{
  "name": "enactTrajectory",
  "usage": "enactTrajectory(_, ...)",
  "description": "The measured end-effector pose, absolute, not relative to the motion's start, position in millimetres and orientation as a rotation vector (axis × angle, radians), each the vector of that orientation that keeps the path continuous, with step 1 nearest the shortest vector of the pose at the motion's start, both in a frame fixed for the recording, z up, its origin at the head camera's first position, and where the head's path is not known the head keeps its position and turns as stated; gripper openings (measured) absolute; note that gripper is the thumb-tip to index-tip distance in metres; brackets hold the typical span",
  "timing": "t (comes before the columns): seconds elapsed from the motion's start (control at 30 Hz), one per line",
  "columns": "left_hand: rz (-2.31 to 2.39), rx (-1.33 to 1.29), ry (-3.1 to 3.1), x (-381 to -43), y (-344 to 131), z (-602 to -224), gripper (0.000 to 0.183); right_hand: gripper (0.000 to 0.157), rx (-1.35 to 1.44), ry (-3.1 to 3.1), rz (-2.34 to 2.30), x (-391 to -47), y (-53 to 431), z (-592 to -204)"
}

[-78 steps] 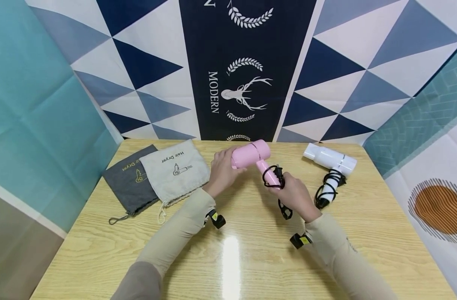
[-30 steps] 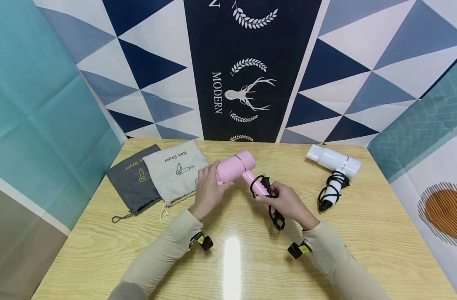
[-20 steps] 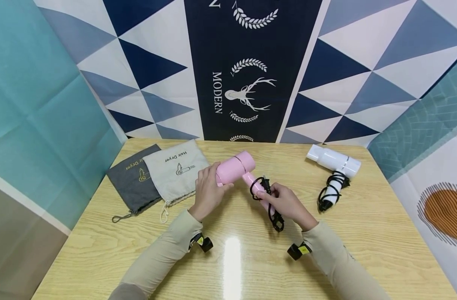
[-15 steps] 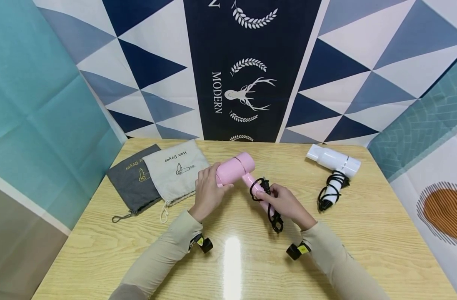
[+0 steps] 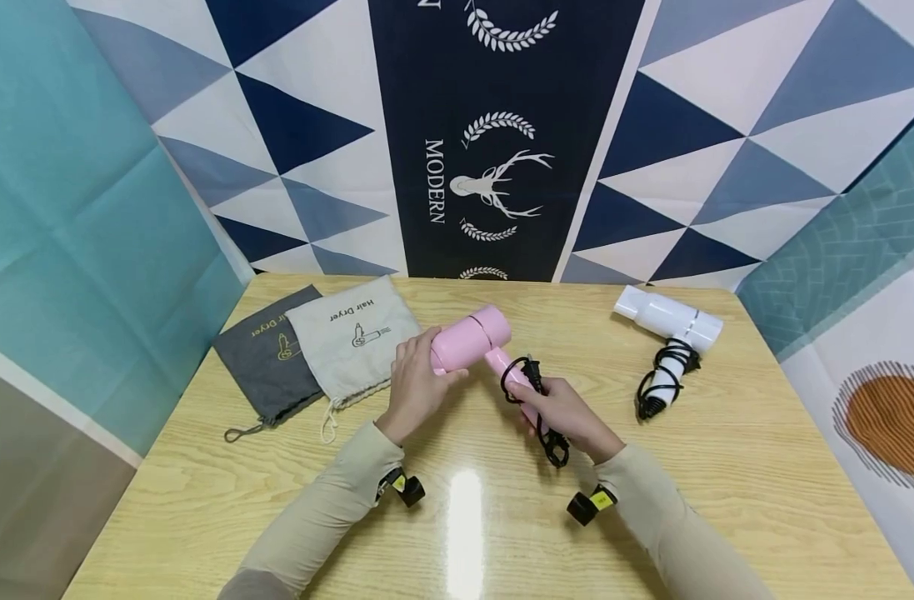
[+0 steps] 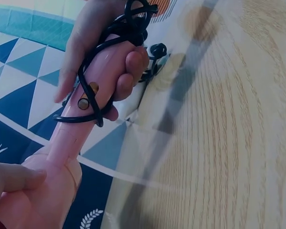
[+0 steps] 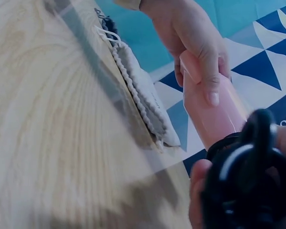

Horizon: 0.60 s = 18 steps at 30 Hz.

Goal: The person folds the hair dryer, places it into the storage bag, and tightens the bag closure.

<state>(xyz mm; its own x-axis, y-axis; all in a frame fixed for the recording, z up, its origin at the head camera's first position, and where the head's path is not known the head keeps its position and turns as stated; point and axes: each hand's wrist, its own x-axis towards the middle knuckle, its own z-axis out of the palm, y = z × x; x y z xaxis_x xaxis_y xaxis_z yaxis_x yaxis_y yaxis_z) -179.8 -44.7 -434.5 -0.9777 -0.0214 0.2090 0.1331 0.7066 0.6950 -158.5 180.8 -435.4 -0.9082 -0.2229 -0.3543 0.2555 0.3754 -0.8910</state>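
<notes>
A pink hair dryer [image 5: 464, 342] is held up over the middle of the table by both hands. My left hand [image 5: 413, 387] grips the rear end of its barrel, thumb along the near side, as the right wrist view also shows. Around the handle [image 6: 69, 136] curls my right hand [image 5: 565, 412], its fingers wrapped under it in the left wrist view. A black power cord [image 5: 556, 450] loops about the handle and bunches at its lower end, with the plug by the right hand. A small switch [image 6: 87, 97] shows on the handle under a loop of cord.
On the wooden table [image 5: 337, 533], a white hair dryer [image 5: 662, 319] with its cord wound on lies at the right. A cream drawstring pouch [image 5: 352, 337] overlaps a dark grey pouch [image 5: 257, 358] at the left. A patterned cloth backdrop [image 5: 314, 150] rises behind.
Both hands have brought the pink hair dryer leftward and nearer. My right thumb and fingers have shifted over the handle and cord; the left hand keeps its hold.
</notes>
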Motion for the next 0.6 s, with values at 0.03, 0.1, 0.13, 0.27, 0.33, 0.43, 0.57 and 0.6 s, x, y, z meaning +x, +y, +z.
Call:
enactTrajectory(0.03, -1.129, -0.091, -2.716, -180, -45, -434, 0.08, 0.052, 0.033, 2.23, -1.557, -158, 180, -435)
enactTrajectory(0.1, -1.124, -0.094, -2.726, -180, -46, -434, 0.079, 0.051, 0.045, 2.233, -1.576, -158, 179, -434)
enactTrajectory(0.13, -1.12, -0.095, -2.731, -180, -46, -433, 0.079, 0.05, 0.045, 2.235, -1.583, -158, 179, -434)
enactTrajectory(0.27, -1.093, -0.117, -2.773, -179, -48, -432, 0.079, 0.046, 0.047, 2.255, -1.602, -157, 178, -435)
enactTrajectory(0.33, -1.072, -0.141, -2.804, -180, -49, -430, 0.078, 0.046, 0.054, 2.272, -1.6, -156, 179, -436)
enactTrajectory(0.43, -1.031, -0.194, -2.857, -182, -51, -427, 0.074, 0.046, 0.059, 2.3, -1.589, -154, 180, -437)
enactTrajectory(0.57, -1.021, -0.261, -2.923, -187, -52, -423, 0.071, 0.045, 0.038, 2.309, -1.565, -151, 180, -439)
enactTrajectory(0.6, -1.022, -0.275, -2.938, -189, -52, -422, 0.07, 0.044, 0.031, 2.306, -1.562, -150, 179, -439)
